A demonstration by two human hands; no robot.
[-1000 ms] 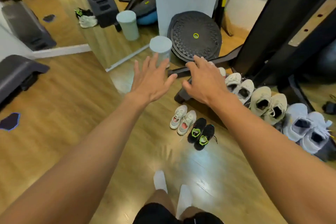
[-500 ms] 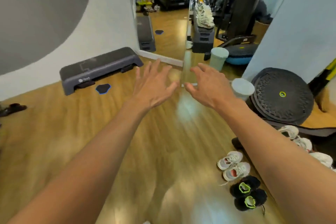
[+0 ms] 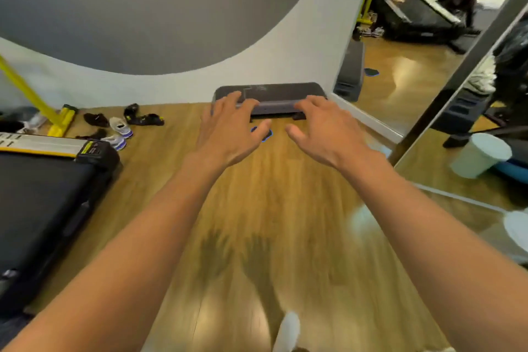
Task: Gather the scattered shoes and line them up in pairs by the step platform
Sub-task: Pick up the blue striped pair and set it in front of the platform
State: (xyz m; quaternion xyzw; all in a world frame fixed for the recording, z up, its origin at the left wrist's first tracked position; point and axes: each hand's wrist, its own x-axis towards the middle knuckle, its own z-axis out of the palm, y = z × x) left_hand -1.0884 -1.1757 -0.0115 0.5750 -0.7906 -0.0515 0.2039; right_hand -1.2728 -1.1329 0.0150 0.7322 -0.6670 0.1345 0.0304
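The left hand [image 3: 228,131] and right hand [image 3: 325,131] are held out ahead, palms down, fingers spread and loosely straight, and nothing is gripped by either. Between the two thumbs a dark, blue-edged disc [image 3: 264,134] is seen on the wooden floor [image 3: 257,208]. Just past the fingertips in the picture, the grey step platform [image 3: 274,91] is set flat against the wall. Well off to the left, the scattered shoes [image 3: 120,126] are spotted near the wall: white-and-blue sneakers [image 3: 116,141] close together, dark sandals [image 3: 148,120] strewn around them. A black treadmill [image 3: 43,180] is caught at the left edge, a mirror [image 3: 414,80] along the right, and a white-socked foot [image 3: 287,328] at the bottom.
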